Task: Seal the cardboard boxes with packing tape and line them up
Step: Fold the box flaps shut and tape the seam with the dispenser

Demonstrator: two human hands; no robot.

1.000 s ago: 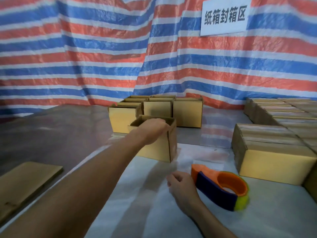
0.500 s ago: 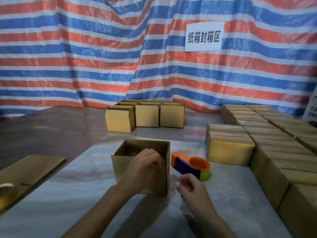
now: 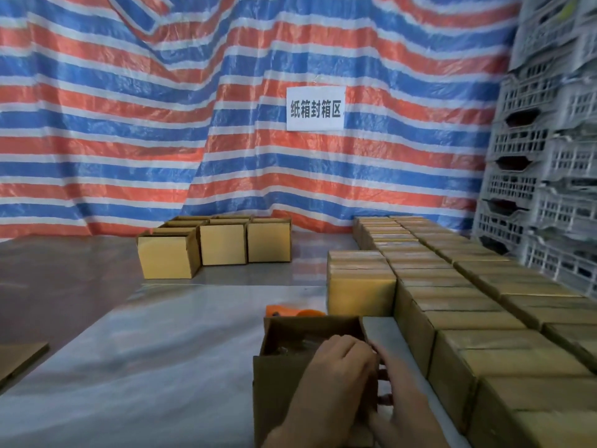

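An open cardboard box (image 3: 284,376) stands at the near edge of the table, its top flaps up and a shiny taped bottom showing inside. My left hand (image 3: 336,373) grips its near right corner from the front. My right hand (image 3: 400,396) presses against the box's right side, fingers touching the left hand. The orange tape dispenser (image 3: 290,310) lies just behind the box, mostly hidden by it. Sealed boxes (image 3: 452,286) sit in rows on the right.
Several open boxes (image 3: 219,244) stand in a cluster at the back centre. A flat cardboard sheet (image 3: 16,357) lies at the left edge. Grey plastic crates (image 3: 549,156) are stacked at the far right. A striped tarp with a white sign (image 3: 315,108) hangs behind.
The open box has been drawn from mid-table toward me to the near edge. My right hand moved from the table onto the box's right side. The view tilted up and turned right.
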